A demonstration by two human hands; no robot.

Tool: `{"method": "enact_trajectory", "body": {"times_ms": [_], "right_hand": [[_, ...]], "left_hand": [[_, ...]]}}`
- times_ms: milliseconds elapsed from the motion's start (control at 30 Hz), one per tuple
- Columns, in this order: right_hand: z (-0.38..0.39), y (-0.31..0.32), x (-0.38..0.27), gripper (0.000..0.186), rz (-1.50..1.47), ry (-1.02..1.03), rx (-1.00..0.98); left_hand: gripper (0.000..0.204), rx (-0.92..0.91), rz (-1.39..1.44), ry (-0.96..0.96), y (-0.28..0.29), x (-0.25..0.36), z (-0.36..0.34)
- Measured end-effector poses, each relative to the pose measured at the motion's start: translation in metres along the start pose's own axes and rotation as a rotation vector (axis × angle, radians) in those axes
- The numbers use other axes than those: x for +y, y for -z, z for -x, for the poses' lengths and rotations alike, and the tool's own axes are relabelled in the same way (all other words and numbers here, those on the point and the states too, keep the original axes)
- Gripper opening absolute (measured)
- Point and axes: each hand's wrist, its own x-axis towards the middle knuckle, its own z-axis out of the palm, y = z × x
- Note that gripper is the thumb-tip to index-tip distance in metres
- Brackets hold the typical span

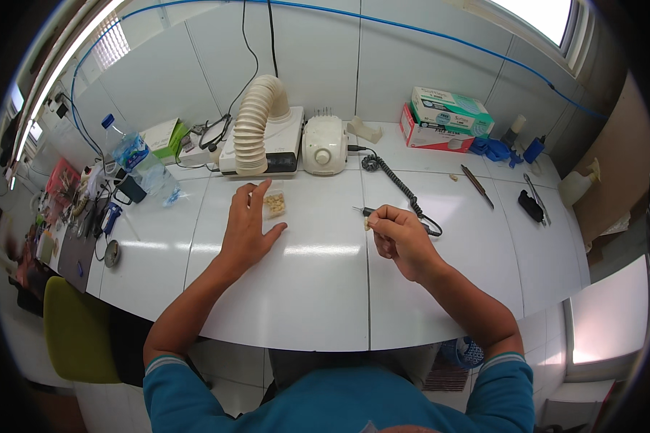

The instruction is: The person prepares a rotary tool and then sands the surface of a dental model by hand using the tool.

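Note:
My left hand (245,227) rests with spread fingers just left of a small clear box (275,204) of small pale yellowish pieces. My right hand (401,242) pinches a small pale piece (367,223) between thumb and forefinger. Behind it on the table lies a black handheld rotary tool (432,230) with a fine tip, partly hidden by the hand; a coiled black cord (397,184) runs to a white control unit (324,144). A white dust extractor (294,124) with a ribbed hose (251,137) stands behind the box.
The white tiled table (314,303) holds a water bottle (141,166) and dark mug (130,189) at left; stacked cartons (448,115), a brown-handled tool (477,186), a black pouch (530,206) and a spray bottle (578,184) are at right. A green chair (76,328) stands at lower left.

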Motion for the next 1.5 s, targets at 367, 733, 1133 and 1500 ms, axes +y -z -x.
{"method": "enact_trajectory", "body": {"times_ms": [367,733,1133,1500], "right_hand": [[0.012,-0.013,0.022,0.012,0.013,0.018,-0.049],[-0.009,0.03,-0.007,0.035,1.435,0.568,0.245],[-0.015,0.045,0.022,0.035,1.58,0.582,0.248],[-0.017,0.031,0.022,0.034,1.725,0.66,0.119]], "left_hand": [[0.054,-0.172,0.652,-0.073,-0.034,0.104,-0.012],[0.033,-0.14,0.715,0.128,-0.065,0.058,-0.04],[0.03,-0.237,0.75,0.29,-0.066,0.04,-0.043],[0.029,-0.301,0.695,0.253,-0.062,0.041,-0.042]]}}
